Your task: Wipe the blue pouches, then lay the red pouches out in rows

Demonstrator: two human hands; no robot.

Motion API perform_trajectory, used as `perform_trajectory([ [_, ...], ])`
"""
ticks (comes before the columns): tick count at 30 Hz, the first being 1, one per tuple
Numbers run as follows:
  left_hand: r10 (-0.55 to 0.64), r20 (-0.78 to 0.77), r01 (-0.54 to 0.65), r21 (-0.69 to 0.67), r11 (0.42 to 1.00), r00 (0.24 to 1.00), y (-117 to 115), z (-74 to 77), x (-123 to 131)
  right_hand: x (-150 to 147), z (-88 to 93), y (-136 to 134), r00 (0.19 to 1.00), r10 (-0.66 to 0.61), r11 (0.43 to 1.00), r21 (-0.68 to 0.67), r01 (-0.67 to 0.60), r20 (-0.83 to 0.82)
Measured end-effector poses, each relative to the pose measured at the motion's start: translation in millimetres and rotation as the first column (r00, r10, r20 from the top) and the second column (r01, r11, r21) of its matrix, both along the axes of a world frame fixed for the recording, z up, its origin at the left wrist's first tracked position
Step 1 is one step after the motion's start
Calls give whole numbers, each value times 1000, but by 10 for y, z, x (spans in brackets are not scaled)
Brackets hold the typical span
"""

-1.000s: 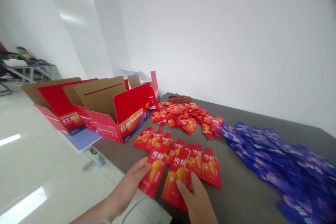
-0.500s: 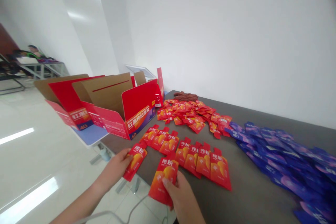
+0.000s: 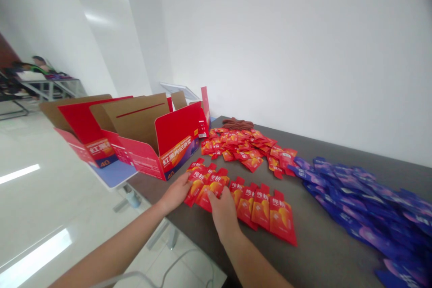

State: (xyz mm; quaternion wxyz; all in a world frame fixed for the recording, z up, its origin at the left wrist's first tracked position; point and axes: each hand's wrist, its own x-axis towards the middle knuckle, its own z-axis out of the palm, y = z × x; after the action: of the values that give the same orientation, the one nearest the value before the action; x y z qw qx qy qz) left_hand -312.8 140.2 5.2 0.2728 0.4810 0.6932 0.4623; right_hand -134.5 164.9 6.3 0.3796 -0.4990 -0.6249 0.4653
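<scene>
And down they go: a moment ago we had one red sachet lifted in each hand off the near edge of the table (image 3: pixel 320 252), and now both are lowered onto the left end of the row of red sachets (image 3: pixel 266 209). The left hand (image 3: pixel 175 193) rests on the left sachet (image 3: pixel 193 185), fingers stretched along its top. The right hand (image 3: pixel 222 209) covers the lower edge of the right sachet (image 3: pixel 213 187), back of the hand towards us. As for the grip, both look spread and pressing rather than pinching, but the thumbs are hidden, so we cannot tell for certain whether either hand has let go. Both sachets lie flat on the table, overlapping each other and the row's first pieces, just in front of the open red carton (image 3: pixel 168 144). That bunches the left end, while the right end fans out in neat, even steps. By our reckoning the row has grown by two and the left end wants squaring. Farther back, the loose red pile (image 3: pixel 246 146) sits untouched, the blue pile (image 3: pixel 354 202) sprawls to the right, and a second carton (image 3: pixel 84 126) stands open on the far left.
</scene>
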Motion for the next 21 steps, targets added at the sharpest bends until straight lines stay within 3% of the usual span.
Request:
perform_trajectory([
  [4,4,22,-4,-3,1000,1000,274,-64,27,-10,-43,194,999,-52,997,-50,52,17],
  [7,-3,87,4,-18,1000,996,305,-23,65,34,31,207,997,-71,995,-66,69,-21],
  [11,53,128,-48,-45,998,990,1,63,41,140,100,-78,994,-28,992,-127,14,-110],
  [16,114,80,-99,-175,980,990,-480,154,-74,208,-48,-481,979,51,945,-308,-112,-198],
  [21,5,164,31,-216,976,986,-540,152,91,223,-118,-522,959,39,938,-320,-131,-280],
])
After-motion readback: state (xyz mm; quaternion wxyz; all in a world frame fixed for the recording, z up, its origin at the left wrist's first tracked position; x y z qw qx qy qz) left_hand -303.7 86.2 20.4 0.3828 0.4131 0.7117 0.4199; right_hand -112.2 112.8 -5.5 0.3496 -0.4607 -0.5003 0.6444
